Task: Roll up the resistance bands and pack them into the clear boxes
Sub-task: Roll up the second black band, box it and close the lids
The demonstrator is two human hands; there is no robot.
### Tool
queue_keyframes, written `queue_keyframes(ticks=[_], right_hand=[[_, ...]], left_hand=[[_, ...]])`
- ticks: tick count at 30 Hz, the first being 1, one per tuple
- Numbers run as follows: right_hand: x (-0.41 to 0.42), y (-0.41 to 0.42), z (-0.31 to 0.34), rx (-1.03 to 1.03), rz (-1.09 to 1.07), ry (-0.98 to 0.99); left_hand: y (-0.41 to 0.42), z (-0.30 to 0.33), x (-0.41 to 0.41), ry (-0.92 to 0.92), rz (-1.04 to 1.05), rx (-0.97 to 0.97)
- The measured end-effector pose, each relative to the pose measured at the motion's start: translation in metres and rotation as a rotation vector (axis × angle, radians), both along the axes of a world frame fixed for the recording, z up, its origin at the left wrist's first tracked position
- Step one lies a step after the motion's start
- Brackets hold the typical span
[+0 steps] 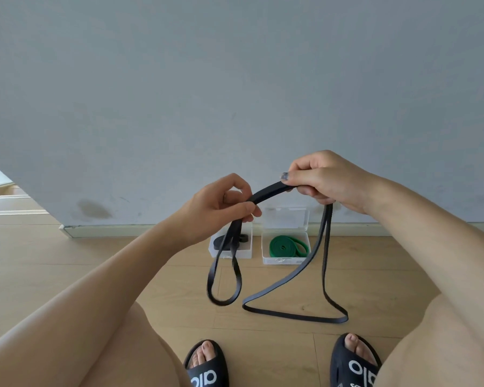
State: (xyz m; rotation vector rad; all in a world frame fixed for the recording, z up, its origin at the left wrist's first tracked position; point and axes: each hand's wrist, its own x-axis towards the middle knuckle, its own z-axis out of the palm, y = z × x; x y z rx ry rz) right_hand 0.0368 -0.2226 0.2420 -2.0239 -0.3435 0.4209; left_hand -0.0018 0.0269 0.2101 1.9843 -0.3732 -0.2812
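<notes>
Gripping black band (268,191), left hand (221,203), right hand (327,180); slides (355,364) lettered "alo".

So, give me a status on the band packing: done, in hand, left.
Done: a rolled green band lies in the right clear box, lid open; a black band lies in the left clear box.
In hand: the left hand and right hand hold a long black band, unrolled, its loops hanging to the floor.
Left: rolling it and boxing it.
</notes>
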Motion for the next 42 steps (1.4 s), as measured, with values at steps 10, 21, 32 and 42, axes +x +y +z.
queue_keyframes(ticks=[10, 21, 32, 42], right_hand=[[0.0, -0.001, 0.003, 0.041, 0.012, -0.02], [0.001, -0.008, -0.003, -0.077, 0.092, -0.01], [-0.01, 0.03, -0.017, -0.242, 0.246, -0.038], [0.005, 0.005, -0.01, -0.104, 0.049, -0.019]], left_hand=[[0.004, 0.001, 0.001, 0.099, 0.025, -0.103], [0.008, 0.003, -0.001, 0.017, -0.028, 0.163], [-0.003, 0.003, -0.003, 0.013, -0.055, 0.118], [0.01, 0.0, -0.004, 0.037, -0.037, 0.139]])
